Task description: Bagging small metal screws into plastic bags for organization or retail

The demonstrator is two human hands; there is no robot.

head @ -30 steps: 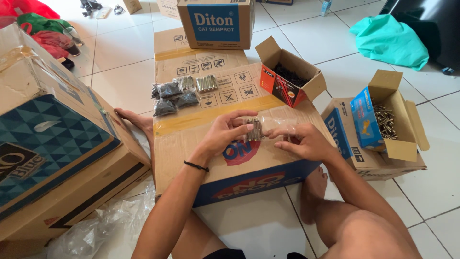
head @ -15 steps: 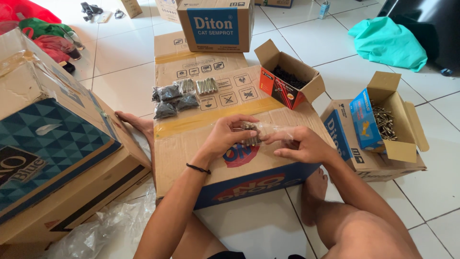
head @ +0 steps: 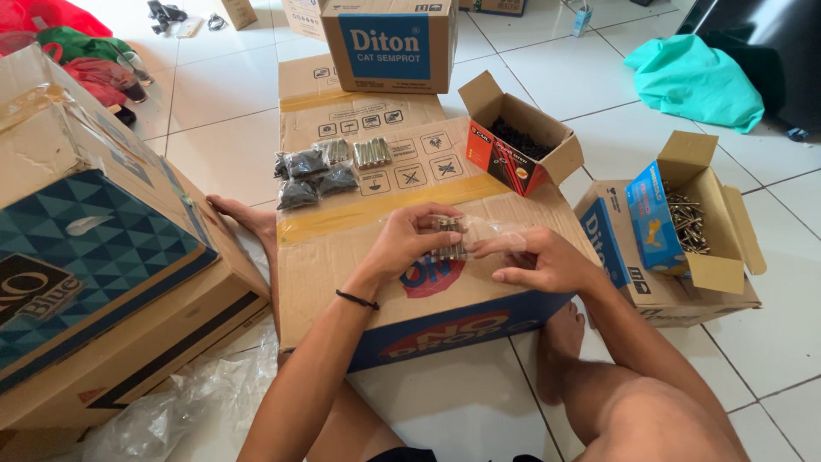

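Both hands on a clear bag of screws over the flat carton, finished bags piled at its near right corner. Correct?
Not quite. The head view shows the finished bags at the far left of the flat carton. Both hands, left and right, do hold the clear bag of screws.

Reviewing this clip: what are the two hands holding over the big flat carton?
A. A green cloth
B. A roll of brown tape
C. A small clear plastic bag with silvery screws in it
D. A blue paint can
C: the left hand and right hand pinch a small clear plastic bag of silvery screws between them, just above the cardboard carton; the green cloth lies apart on the tiled floor.
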